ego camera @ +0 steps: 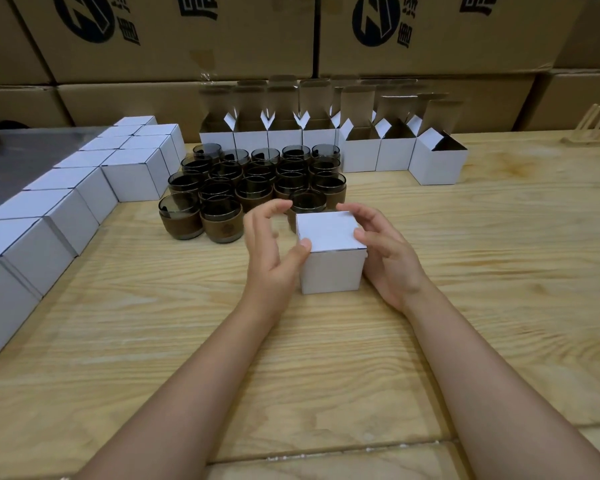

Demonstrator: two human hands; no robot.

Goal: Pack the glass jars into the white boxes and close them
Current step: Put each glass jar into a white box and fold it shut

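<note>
Head view: the left hand is loosely spread beside the left side of a white box, its thumb tip on the near left corner of the lid, its fingers lifted clear and blurred; the right hand cups the box's right side, thumb on the lid's right edge, fingers curved round the far corner. The box stands upright on the tabletop at the centre, lid shut flat and facing up, roughly cubic, so no long axis shows. Just beyond it stand the glass jars, mouths up; open boxes line the far side, closed boxes the left edge; bare wood lies near and right.
</note>
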